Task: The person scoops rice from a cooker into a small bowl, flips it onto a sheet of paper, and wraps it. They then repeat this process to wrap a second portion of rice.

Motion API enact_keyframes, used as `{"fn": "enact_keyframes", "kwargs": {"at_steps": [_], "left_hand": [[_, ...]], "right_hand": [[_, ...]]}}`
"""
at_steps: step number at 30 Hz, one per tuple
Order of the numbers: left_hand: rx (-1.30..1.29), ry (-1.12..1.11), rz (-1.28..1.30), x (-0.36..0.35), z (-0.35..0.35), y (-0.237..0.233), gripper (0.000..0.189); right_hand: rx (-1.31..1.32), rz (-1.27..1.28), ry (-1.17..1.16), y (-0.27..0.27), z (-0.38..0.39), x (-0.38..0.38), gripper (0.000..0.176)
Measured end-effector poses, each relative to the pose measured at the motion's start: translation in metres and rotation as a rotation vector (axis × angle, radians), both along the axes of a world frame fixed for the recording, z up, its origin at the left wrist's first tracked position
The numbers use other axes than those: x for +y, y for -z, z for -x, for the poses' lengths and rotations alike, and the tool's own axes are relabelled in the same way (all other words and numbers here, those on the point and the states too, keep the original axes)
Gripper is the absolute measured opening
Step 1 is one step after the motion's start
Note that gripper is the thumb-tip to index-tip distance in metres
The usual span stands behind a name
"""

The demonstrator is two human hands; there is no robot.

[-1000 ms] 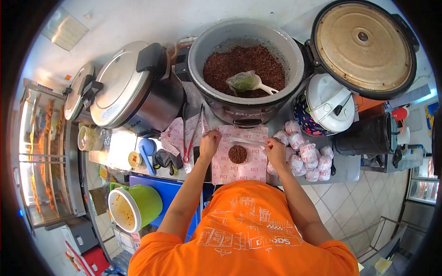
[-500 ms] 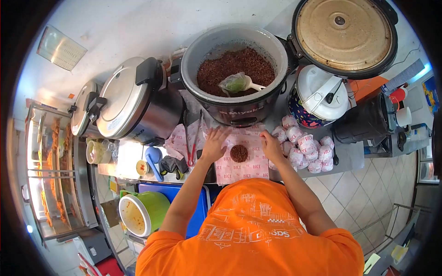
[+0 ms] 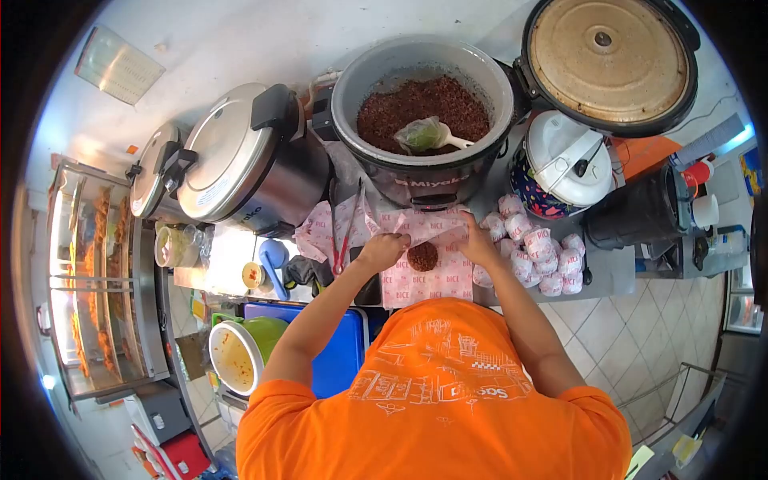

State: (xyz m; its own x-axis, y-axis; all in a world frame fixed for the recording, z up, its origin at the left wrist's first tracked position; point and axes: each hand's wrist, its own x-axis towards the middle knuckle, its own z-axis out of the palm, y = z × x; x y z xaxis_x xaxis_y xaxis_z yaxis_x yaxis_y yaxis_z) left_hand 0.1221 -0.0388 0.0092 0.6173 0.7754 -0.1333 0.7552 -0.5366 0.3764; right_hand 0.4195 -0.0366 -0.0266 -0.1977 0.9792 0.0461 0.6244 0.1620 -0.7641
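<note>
A round mound of dark reddish-brown rice sits on pink printed wrapping paper at the counter's near edge. My left hand pinches the paper to the left of the mound, fingers closed. On the other side, my right hand grips the paper's far right corner. Between the hands the far part of the sheet is lifted and folds toward the rice. Several paper-wrapped balls are piled just right of my right hand.
Beyond the paper stands an open rice cooker of dark rice, with a bag-covered scoop inside. Red-handled tongs lie at left, near a blue ladle-like utensil. A patterned pot and closed cookers flank it.
My left hand has gone from lying flat on the paper to pinching it. Both hands have raised the sheet's far edge and drawn it toward the rice mound. The view has shifted slightly.
</note>
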Motion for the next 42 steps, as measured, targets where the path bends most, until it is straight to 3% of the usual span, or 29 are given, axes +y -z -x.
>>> {"fn": "enact_keyframes", "kwargs": {"at_steps": [1,4,7,10,13,18,22,24,25,28,29,31,33,34,36,37,39,40,42], "left_hand": [[0.005,0.010,0.006,-0.004,0.001,0.000,0.035],[-0.098,0.033,-0.050,-0.022,-0.004,0.000,0.048],[0.024,-0.027,-0.026,-0.037,-0.011,0.005,0.064],[-0.009,-0.018,-0.141,-0.043,-0.012,0.014,0.072],[0.010,-0.030,-0.187,-0.047,-0.013,0.018,0.074],[0.109,0.027,-0.130,-0.047,-0.012,0.006,0.068],[0.227,0.018,-0.068,-0.047,-0.016,-0.010,0.064],[-0.050,0.063,-0.252,-0.049,-0.017,-0.006,0.054],[-0.052,0.059,-0.253,-0.051,-0.020,-0.003,0.054],[-0.148,-0.026,-0.087,-0.063,-0.039,-0.009,0.056],[-0.119,-0.078,-0.029,-0.068,-0.048,-0.028,0.060],[-0.090,-0.132,0.027,-0.081,-0.063,-0.037,0.064],[0.004,-0.205,-0.018,-0.091,-0.073,-0.035,0.073],[0.034,-0.208,-0.093,-0.093,-0.075,-0.025,0.057],[-0.068,-0.254,-0.084,-0.090,-0.073,0.012,0.046],[-0.175,-0.304,-0.075,-0.086,-0.072,0.021,0.036],[-0.198,-0.323,0.053,-0.069,-0.069,-0.002,0.027],[-0.222,-0.347,0.189,-0.065,-0.065,-0.010,0.019],[-0.255,-0.325,0.141,-0.060,-0.058,0.000,0.022]], "right_hand": [[0.005,0.006,0.010,0.002,0.000,0.004,0.057],[-0.019,0.399,0.087,0.013,-0.001,0.012,0.083],[-0.182,0.339,0.005,0.017,-0.002,0.006,0.095],[-0.046,0.319,0.011,0.009,0.000,0.001,0.103],[-0.055,0.518,0.054,-0.009,0.005,0.003,0.105],[-0.133,0.367,0.059,0.019,0.006,-0.011,0.106],[-0.056,0.480,0.102,-0.013,0.007,-0.021,0.101],[-0.017,0.462,0.114,-0.030,0.010,-0.034,0.103],[0.025,0.443,0.126,-0.033,0.011,-0.042,0.106],[-0.121,0.428,-0.062,0.006,-0.001,-0.066,0.107],[-0.121,0.420,-0.062,-0.018,0.002,-0.061,0.107],[0.410,0.937,0.165,-0.067,0.004,-0.055,0.107],[0.476,0.915,0.254,-0.067,0.005,-0.050,0.099],[0.374,0.698,0.238,-0.056,0.004,-0.047,0.093],[0.098,0.237,0.199,-0.072,0.010,-0.042,0.075],[0.103,0.234,0.205,-0.091,0.018,-0.039,0.075],[-0.137,-0.523,-0.247,-0.117,0.029,-0.033,0.062],[-0.133,-0.526,-0.244,-0.108,0.030,-0.032,0.062],[-0.363,-0.342,-0.548,-0.071,0.035,-0.027,0.050]]}}
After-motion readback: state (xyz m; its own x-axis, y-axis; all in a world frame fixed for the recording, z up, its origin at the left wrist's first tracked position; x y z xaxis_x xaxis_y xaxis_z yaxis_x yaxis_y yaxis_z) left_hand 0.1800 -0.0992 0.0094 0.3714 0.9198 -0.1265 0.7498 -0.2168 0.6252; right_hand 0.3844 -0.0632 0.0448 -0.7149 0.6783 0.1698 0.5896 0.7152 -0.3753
